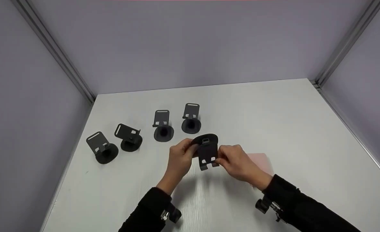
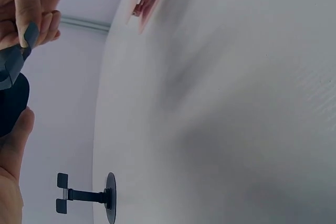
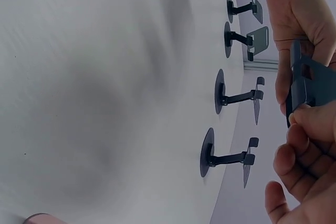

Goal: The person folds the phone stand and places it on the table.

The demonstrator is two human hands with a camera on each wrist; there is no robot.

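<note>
Black sleeves at the near bench edge; left hand (image 1: 180, 158) pinches the round base, right hand (image 1: 236, 162) pinches the cradle plate of one black phone stand (image 1: 206, 149), held between them above mid-bench. Risk: the hinge folds or the plate slips from the fingertips, dropping the stand onto the row of four stands (image 1: 164, 126) toward the far-left edge. Pink item (image 1: 262, 161) lies behind the right hand.

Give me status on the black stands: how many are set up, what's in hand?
Done: four black stands are upright in a row on the white table, plates unfolded. In hand: a fifth stand is held above the table, with the left hand gripping its round base and the right hand pinching its plate. Left: that stand is not yet set down. No other loose stands are visible; a pink item lies behind the right hand.
</note>
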